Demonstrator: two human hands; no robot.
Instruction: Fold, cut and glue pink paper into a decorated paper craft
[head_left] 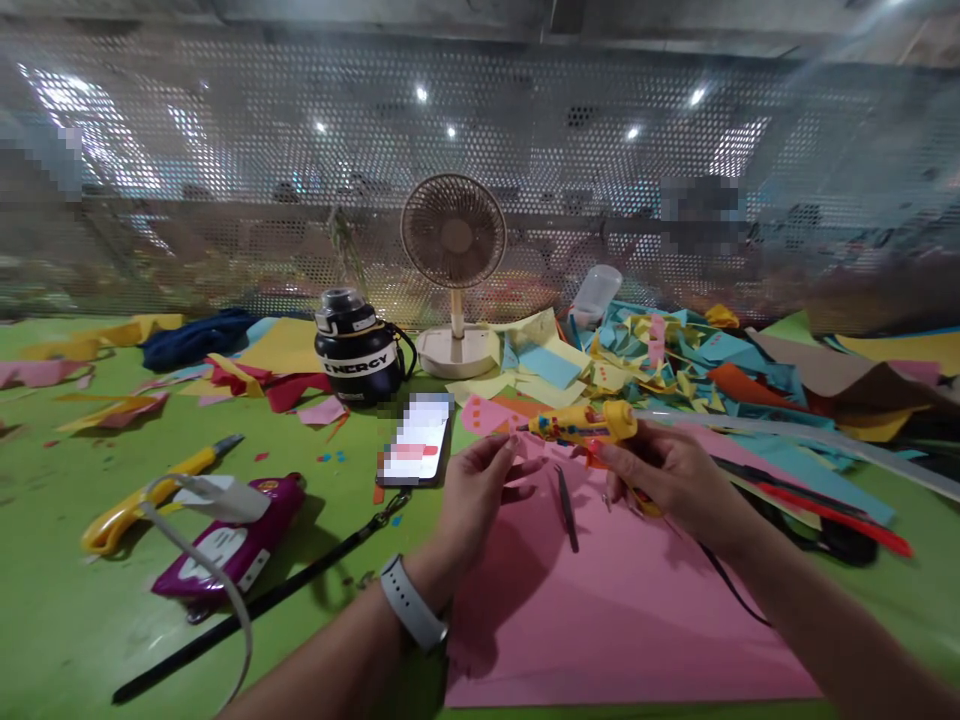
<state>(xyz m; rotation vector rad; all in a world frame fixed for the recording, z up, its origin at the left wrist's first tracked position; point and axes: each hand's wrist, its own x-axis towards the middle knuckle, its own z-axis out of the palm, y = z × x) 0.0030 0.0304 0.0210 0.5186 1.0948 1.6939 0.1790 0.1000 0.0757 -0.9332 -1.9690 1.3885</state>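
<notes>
My right hand [670, 478] is wrapped around a small yellow hot glue gun [581, 424] with an orange-red trigger. A long translucent glue stick [795, 432] runs out of its rear to the right, and a dark cord trails below. The nozzle points left, towards my left hand [487, 490]. There the thumb and index finger are pinched together close to the tip; whatever they hold is too small to make out. Beneath both hands lies a large pink sheet of paper [600, 620], with dark tweezers [568, 510] on it.
A lit phone [417, 440], a black bottle [358, 350] and a small fan [454, 235] stand or lie beyond. Colourful paper scraps [675, 350] pile up at back right. On the left are a yellow utility knife [161, 490], a purple case [277, 510] and a black strap [262, 600].
</notes>
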